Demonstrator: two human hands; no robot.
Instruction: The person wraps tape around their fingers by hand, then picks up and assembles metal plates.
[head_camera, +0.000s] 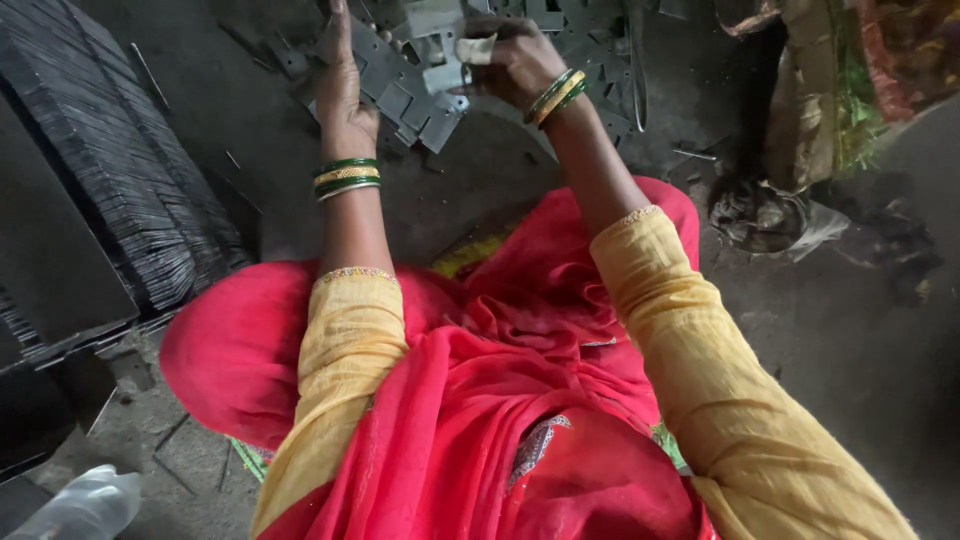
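Note:
My left hand (345, 95) reaches forward at the top of the view, fingers stretched flat onto a heap of small grey metal plates (410, 105) on the dark floor. My right hand (510, 60) is curled around a bent grey metal piece (440, 62), lifted just above the heap; a pale wrap covers one finger. Both wrists carry green and gold bangles. Yellow sleeves and red cloth fill the lower part of the view.
A tall slanted stack of thin dark metal sheets (120, 170) stands at the left. Crumpled cloth and sacking (820, 90) lie at the top right, with a dark rag (770, 215) below. A clear plastic bottle (85, 505) lies at the bottom left.

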